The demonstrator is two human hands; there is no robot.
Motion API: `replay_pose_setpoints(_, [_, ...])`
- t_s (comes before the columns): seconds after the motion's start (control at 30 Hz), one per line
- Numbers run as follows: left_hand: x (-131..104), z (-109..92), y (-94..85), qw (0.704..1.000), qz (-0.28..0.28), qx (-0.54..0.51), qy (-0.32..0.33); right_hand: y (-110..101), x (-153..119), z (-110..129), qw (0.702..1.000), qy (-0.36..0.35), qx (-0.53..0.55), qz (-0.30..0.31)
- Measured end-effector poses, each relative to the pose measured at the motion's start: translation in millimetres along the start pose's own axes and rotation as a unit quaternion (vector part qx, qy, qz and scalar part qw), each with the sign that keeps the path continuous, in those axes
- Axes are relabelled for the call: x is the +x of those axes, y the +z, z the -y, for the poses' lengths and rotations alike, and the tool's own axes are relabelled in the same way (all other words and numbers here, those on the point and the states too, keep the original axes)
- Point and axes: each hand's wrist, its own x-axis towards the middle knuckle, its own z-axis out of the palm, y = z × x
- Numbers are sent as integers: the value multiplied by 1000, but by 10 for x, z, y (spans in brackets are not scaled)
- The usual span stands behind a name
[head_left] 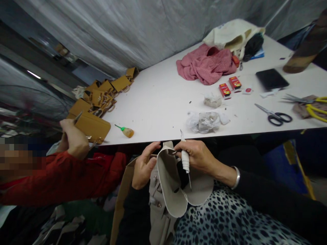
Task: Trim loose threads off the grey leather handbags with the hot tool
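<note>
A light grey handbag [168, 183] sits over my lap with its flap open toward me and a dark patch inside. My left hand [143, 166] grips the bag's upper left edge, thumb toward the opening; some fingertips are hidden behind it. In my right hand [199, 156] is a thin pointed tool [185, 161] with a white wrapped handle, slanting across the bag's opening. The fingertips of that hand also meet the bag's top edge, where a small detail is too fine to make out.
Beside me at left, a co-worker in red sleeves [84, 177] holds a mustard bag [93, 126]. On the white table [153, 102] are a green-tipped bottle [127, 131], plastic-wrapped lumps [204, 121], black-handled scissors [274, 115] and yellow-handled scissors [315, 107]. More grey bags [155, 217] lie in a cardboard box [120, 204].
</note>
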Motion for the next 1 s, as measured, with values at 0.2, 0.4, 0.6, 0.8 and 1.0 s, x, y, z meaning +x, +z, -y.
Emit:
replay_pose_setpoints(0.2, [374,-453,111,969,186,157,37,-35,7,-32,999,-6,-40,0])
replay_pose_setpoints(0.4, [681,-475,104,933,334,133,-10,-54,32,-83,996,79,-32,-3])
replay_pose_setpoints(0.6, [716,-278,361,963,251,93,-28,-22,75,-187,990,126,-57,-26])
replay_pose_setpoints(0.8, [656,17,447,985,154,37,-74,37,105,-250,994,103,-18,-22])
replay_pose_setpoints(1.0, [768,304,8,982,48,-53,-175,-183,49,-305,995,57,81,-32])
